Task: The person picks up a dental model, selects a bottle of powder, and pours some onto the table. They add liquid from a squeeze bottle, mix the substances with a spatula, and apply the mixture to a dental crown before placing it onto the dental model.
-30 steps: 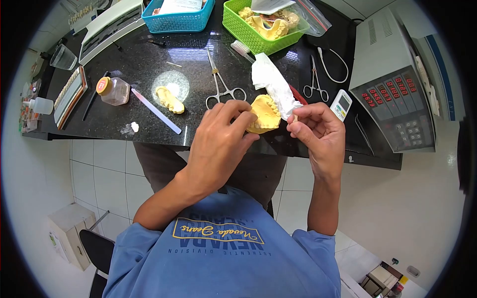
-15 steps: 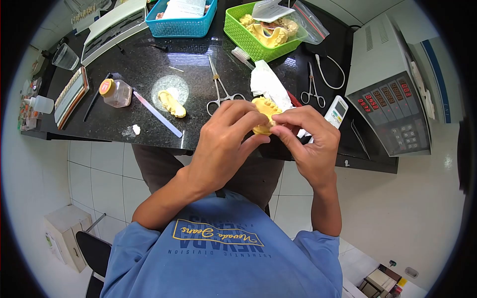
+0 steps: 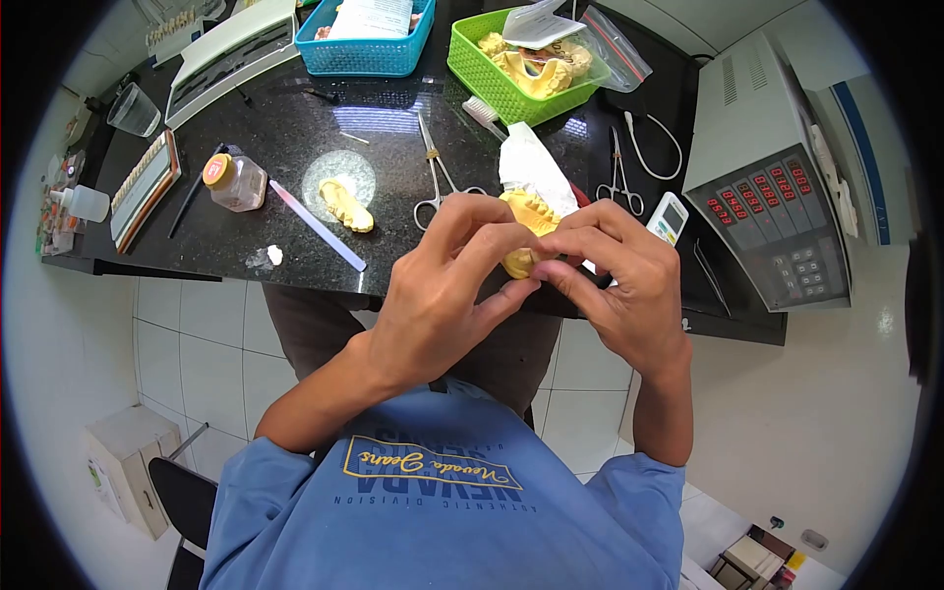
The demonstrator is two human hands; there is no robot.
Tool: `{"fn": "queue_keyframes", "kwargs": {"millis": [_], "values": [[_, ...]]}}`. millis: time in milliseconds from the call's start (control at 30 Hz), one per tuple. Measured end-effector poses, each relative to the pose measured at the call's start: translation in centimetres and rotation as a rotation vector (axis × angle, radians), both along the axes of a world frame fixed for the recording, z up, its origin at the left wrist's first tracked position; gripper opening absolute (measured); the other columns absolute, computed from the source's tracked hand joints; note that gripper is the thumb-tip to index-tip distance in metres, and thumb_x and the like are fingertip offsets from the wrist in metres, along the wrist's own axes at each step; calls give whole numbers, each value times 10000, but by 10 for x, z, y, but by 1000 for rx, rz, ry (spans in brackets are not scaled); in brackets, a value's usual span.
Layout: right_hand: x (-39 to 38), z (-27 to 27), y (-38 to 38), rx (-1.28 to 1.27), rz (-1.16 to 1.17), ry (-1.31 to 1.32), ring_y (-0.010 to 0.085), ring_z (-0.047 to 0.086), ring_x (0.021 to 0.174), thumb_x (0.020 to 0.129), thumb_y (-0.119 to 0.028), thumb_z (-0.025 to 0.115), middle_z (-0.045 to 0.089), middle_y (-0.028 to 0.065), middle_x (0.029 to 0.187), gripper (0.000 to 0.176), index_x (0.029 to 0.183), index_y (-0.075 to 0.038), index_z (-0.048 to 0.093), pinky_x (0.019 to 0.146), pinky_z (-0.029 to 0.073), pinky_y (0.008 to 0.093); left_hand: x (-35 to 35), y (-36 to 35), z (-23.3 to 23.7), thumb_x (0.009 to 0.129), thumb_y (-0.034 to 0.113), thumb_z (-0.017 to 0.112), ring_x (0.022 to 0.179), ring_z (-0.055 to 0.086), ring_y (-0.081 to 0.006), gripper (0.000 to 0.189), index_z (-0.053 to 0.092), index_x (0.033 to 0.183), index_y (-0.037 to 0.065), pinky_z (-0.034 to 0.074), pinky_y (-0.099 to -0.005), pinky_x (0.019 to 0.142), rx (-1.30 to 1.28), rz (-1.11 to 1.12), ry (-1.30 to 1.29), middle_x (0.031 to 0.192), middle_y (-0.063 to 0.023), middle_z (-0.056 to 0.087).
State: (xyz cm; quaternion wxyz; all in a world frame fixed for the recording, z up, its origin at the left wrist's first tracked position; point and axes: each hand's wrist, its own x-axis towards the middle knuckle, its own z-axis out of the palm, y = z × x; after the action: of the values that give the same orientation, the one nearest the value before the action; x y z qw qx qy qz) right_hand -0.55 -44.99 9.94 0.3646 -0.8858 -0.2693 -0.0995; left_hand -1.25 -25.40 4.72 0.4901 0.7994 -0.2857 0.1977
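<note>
A yellow dental cast [image 3: 531, 209] with a row of teeth is held up at the bench's front edge. My left hand [image 3: 447, 270] grips its left side, fingers over the top and thumb beneath. From the right, my right hand [image 3: 629, 280] pinches at the cast's near side with thumb and forefinger. The fingertips hide part of the cast, and any small piece between them cannot be made out. Left of my hands, a second yellow cast [image 3: 346, 205] lies on a round clear disc [image 3: 323, 177].
Scissor-like clamps [image 3: 433, 162] and a white cloth [image 3: 534, 167] lie behind my hands. To the left are a purple-white stick [image 3: 320, 228], a jar [image 3: 238, 187] and a shade guide [image 3: 146, 192]. Green [image 3: 472, 69] and blue [image 3: 359, 57] baskets stand behind; a device with red digits [image 3: 772, 231] is right.
My right hand has shifted slightly right, and its fingers have come in closer over the cast's near side. The cast has tilted a little. My left hand keeps its hold.
</note>
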Motion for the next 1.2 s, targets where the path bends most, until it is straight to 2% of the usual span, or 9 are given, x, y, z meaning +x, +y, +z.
{"fn": "queue_keyframes", "kwargs": {"millis": [167,300,467,600,667,1000,1067,1200], "values": [[3,5,-1,-49,22,45,215,686,754,782,-77,808,662,77,886,183,953,-46,751,656,545,328,1,-1,3,706,6,878,956,671,-209,447,657,1095,13,641,-297,773,-16,32,-47,1068,-112,576],[8,12,-3,-28,32,75,187,673,738,786,-81,808,665,71,894,188,965,-53,757,641,538,314,10,-2,7,702,-3,878,976,670,-202,449,661,1094,10,648,-305,793,-75,-10,-59,1100,-117,571],[10,17,-9,96,13,233,99,592,638,810,-44,781,672,54,906,164,972,-47,757,551,474,249,16,-1,14,690,-22,874,1041,669,-216,466,664,1105,1,656,-324,844,-143,-89,50,1175,-132,539],[9,18,-8,158,14,279,85,576,609,817,-38,762,675,51,910,146,962,-35,748,532,455,238,14,-2,18,689,-25,873,1065,664,-226,466,669,1107,6,657,-330,846,-127,-100,53,1187,-132,538],[8,20,-6,161,-6,281,38,519,628,813,-21,745,664,44,918,147,958,-16,728,521,383,192,13,-3,20,685,-25,872,1080,657,-228,474,673,1114,12,659,-333,843,-108,-91,33,1197,-135,542],[2,28,-3,42,66,168,48,562,654,794,9,741,685,54,933,186,978,-15,739,528,406,197,6,5,24,681,-23,872,1100,648,-229,468,680,1106,14,658,-336,843,-120,-100,4,1199,-142,555],[2,29,-3,45,72,177,100,591,609,820,-35,757,682,61,914,237,1056,-44,745,551,469,258,4,7,26,681,-24,872,1089,654,-229,460,698,1106,9,653,-328,851,-126,-98,36,1204,-143,554],[0,32,-4,104,94,215,88,587,622,816,-42,772,693,64,923,289,1103,-67,755,551,465,242,3,10,26,695,-26,864,1081,660,-232,431,722,1100,9,644,-323,873,-204,-123,125,1213,-143,551]]}}
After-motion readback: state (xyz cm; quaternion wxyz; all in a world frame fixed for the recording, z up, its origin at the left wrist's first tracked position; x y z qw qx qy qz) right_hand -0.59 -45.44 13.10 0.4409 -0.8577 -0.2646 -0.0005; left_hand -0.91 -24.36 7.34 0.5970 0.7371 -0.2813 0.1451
